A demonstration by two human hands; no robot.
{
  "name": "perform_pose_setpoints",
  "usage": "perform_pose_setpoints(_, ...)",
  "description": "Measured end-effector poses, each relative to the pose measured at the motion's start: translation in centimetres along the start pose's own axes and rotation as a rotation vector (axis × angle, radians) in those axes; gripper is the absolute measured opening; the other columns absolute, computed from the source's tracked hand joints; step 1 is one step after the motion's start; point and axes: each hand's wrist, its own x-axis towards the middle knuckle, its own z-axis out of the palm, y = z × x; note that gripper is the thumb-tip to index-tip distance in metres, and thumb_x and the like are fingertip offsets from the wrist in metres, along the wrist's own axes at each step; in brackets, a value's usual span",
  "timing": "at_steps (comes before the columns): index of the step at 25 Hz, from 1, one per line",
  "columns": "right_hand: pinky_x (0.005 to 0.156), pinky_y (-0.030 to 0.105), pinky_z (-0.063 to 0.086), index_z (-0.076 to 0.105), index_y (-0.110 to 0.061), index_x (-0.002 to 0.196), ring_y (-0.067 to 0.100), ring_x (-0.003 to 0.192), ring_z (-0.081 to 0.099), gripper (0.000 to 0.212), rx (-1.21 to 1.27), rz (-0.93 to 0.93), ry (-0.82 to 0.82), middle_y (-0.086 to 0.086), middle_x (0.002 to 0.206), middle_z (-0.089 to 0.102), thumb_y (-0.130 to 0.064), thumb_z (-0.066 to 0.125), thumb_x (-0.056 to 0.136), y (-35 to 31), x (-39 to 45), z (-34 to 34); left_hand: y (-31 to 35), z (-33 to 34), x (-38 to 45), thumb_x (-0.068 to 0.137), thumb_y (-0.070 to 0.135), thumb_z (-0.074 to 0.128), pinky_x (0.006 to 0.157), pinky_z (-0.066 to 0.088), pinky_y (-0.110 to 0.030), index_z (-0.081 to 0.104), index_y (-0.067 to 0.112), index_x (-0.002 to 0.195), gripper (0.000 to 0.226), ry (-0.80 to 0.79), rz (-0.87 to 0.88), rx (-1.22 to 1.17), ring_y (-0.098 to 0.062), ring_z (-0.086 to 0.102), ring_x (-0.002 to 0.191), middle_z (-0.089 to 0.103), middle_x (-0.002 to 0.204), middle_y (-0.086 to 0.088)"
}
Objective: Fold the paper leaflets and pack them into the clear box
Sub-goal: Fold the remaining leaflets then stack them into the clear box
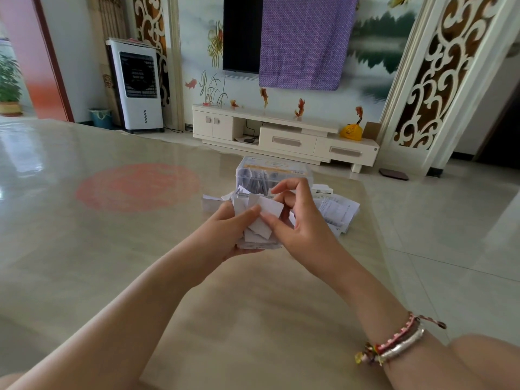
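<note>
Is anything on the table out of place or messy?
Yes. Unfolded leaflets lie scattered and overlapping to the right of the clear box, not stacked. Both hands, left hand and right hand, hold a bunch of folded leaflets.

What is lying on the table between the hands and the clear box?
In the head view, loose white leaflets lie scattered there, right against the clear box.

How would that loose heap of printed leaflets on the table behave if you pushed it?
The leaflets look thin and lie unevenly, so they would probably slide and scatter rather than move together. The table looks glossy, likely adding slip.
</note>
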Motion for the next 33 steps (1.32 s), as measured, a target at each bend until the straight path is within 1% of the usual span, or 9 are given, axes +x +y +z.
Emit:
perform_pose_setpoints(4,0.083,0.014,0.038,0.052,-0.027,0.104,0.005,0.098,0.049,0.016,-0.259,-0.001,0.128,-0.01,0.103,0.055,-0.02,0.06,0.091,-0.1,0.5,-3.7,-0.1,0.1,1.1,0.099,0.023,0.049,0.074,0.059,-0.031,0.055,0.012,0.125,0.029,0.076,-0.01,-0.039,-0.022,0.069,0.097,0.068,0.114,-0.011)
perform_pose_setpoints(9,0.083,0.03,0.039,0.061,-0.031,0.105,0.015,0.104,0.047,0.026,-0.812,0.395,-0.014,-0.011,0.105,0.052,-0.034,0.07,0.081,1.1,0.3,-9.2,-0.5,0.1,2.4,0.099,0.026,0.05,0.075,0.059,-0.032,0.053,0.012,0.127,0.032,0.163,-0.026,-0.035,-0.024,0.069,0.096,0.066,0.114,-0.011)
perform_pose_setpoints(12,0.067,0.028,0.043,0.065,-0.028,0.094,0.009,0.077,0.054,0.012,-0.783,0.452,-0.071,-0.01,0.098,0.062,-0.029,0.067,0.083,2.1,-0.2,-9.0,-0.7,0.6,2.7,0.099,0.026,0.05,0.072,0.059,-0.031,0.052,0.013,0.128,0.032,0.167,-0.041,-0.02,-0.022,0.069,0.094,0.066,0.114,-0.01)
perform_pose_setpoints(16,0.06,0.034,0.049,0.066,-0.014,0.076,0.025,0.074,0.064,0.01,-0.769,0.423,0.072,0.005,0.074,0.067,-0.013,0.061,0.084,3.3,0.1,-7.9,-1.1,0.4,2.9,0.098,0.027,0.05,0.069,0.059,-0.03,0.051,0.013,0.129,0.033,0.194,-0.055,0.008,-0.022,0.069,0.095,0.065,0.115,-0.01)
perform_pose_setpoints(20,0.067,0.03,0.053,0.067,-0.012,0.093,0.015,0.072,0.063,0.006,-0.649,0.038,0.365,-0.002,0.076,0.064,-0.015,0.065,0.088,1.2,0.4,-7.1,-1.3,0.0,3.2,0.098,0.028,0.051,0.066,0.06,-0.031,0.049,0.012,0.129,0.035,0.254,-0.027,0.039,-0.026,0.066,0.101,0.06,0.12,-0.013)
perform_pose_setpoints(23,0.067,0.016,0.051,0.067,-0.021,0.097,0.002,0.072,0.063,0.009,-0.358,0.015,0.187,-0.013,0.076,0.064,-0.018,0.066,0.089,-0.4,0.3,-4.9,-1.4,0.2,3.4,0.097,0.028,0.051,0.073,0.06,-0.037,0.048,0.009,0.125,0.034,0.278,0.003,0.086,-0.026,0.066,0.1,0.06,0.118,-0.015)
perform_pose_setpoints(28,0.073,0.025,0.054,0.07,-0.015,0.101,0.008,0.082,0.069,0.014,0.074,0.149,0.074,0.0,0.088,0.074,-0.01,0.06,0.093,-0.3,0.8,-3.3,-1.4,0.2,3.2,0.098,0.026,0.05,0.073,0.06,-0.035,0.048,0.009,0.124,0.031,0.25,0.053,0.113,-0.023,0.067,0.098,0.062,0.116,-0.013)
perform_pose_setpoints(31,0.078,0.032,0.053,0.069,-0.016,0.104,0.015,0.087,0.07,0.015,0.116,0.201,0.046,-0.001,0.09,0.075,-0.014,0.058,0.095,-0.2,0.9,-3.1,-1.1,0.0,3.1,0.097,0.026,0.052,0.073,0.06,-0.035,0.052,0.013,0.125,0.031,0.236,0.014,0.04,-0.023,0.068,0.098,0.064,0.116,-0.011)
perform_pose_setpoints(33,0.079,0.021,0.051,0.068,-0.021,0.104,0.01,0.089,0.068,0.016,0.088,0.248,-0.042,-0.006,0.088,0.073,-0.017,0.054,0.097,0.0,0.9,-3.1,-0.9,0.1,3.0,0.097,0.026,0.053,0.072,0.06,-0.034,0.052,0.013,0.126,0.032,0.194,-0.004,-0.004,-0.023,0.069,0.097,0.065,0.117,-0.011)
